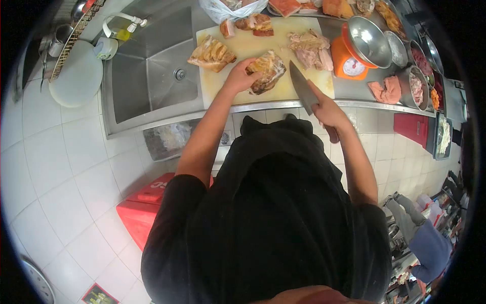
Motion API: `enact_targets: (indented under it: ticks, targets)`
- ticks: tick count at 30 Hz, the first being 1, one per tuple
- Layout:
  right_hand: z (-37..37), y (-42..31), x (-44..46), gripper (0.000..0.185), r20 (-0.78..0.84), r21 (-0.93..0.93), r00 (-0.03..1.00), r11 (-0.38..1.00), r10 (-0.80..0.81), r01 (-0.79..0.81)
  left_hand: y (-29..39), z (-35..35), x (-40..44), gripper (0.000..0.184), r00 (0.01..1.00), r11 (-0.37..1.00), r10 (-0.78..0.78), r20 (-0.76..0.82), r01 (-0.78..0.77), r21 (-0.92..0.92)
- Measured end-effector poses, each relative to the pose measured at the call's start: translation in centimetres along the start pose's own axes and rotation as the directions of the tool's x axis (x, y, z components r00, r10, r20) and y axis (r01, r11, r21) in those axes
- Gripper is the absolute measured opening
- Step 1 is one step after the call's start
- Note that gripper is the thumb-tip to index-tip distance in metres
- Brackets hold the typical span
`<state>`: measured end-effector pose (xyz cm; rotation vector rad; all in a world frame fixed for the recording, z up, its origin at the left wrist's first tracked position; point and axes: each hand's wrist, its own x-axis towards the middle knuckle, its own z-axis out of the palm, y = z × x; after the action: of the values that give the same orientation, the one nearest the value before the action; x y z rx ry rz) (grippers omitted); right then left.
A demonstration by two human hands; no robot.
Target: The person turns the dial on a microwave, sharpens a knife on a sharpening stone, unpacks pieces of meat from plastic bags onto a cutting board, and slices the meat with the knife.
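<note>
My left hand [242,76] grips the left side of a browned piece of meat [268,71] that rests on the pale cutting board [243,49]. In my right hand [329,111] is a large kitchen knife [301,86], held by its wooden handle. Its blade points up and left, over the board's right part, apart from the meat. Left of my left hand lies another browned chunk of meat [212,54]. Smaller cooked pieces [254,23] sit at the board's far side. A pile of pale sliced meat [311,49] lies beyond the knife tip.
A steel sink [152,91] with a faucet [124,23] adjoins the board on the left. On the right stands an orange scale [349,61] with a steel bowl [369,41], near a pink cloth [386,90]. Behind me on the right, another person [428,248] is at work.
</note>
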<state>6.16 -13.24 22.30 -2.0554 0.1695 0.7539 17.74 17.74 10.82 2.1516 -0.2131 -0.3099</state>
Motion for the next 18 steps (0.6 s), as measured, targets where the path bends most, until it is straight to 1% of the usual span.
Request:
enact_targets:
  ticks: [1,4,7,10,13,16,18]
  targets:
    - [0.2,0.4,-0.7,0.083,0.015,0.031,1.000,0.999,0.011,-0.011,-0.4,-0.1,-0.2,0.059,0.999,0.999,-0.043,-0.001,0.043,-0.025]
    - [1.2,1.0,-1.8,0.083,0.062,0.133,0.997,0.990,0.042,-0.050,-1.8,-0.1,0.0,0.058,0.992,0.971,-0.100,0.074,0.114,-0.209]
    - [2.5,0.6,-1.6,0.083,0.110,0.240,0.992,0.967,0.057,-0.082,-0.3,-0.7,0.4,0.056,0.986,0.959,-0.133,0.101,0.154,-0.239]
    - [2.8,0.8,-1.3,0.084,0.131,0.325,0.988,0.938,0.084,-0.123,1.3,-1.2,0.2,0.050,0.972,0.924,-0.224,0.073,0.236,-0.300]
    - [3.0,0.3,-1.5,0.083,0.131,0.352,0.988,0.928,0.084,-0.125,2.3,-1.6,0.3,0.062,0.922,0.864,-0.360,0.142,0.387,-0.323]
    - [3.5,-0.2,-0.7,0.083,0.101,0.356,0.991,0.926,0.092,-0.122,1.1,-0.6,0.4,0.074,0.896,0.770,-0.401,0.192,0.443,-0.458]
    - [3.9,0.1,0.4,0.083,0.085,0.354,0.995,0.932,0.049,-0.077,1.1,-0.3,0.1,0.075,0.894,0.752,-0.420,0.157,0.439,-0.492]
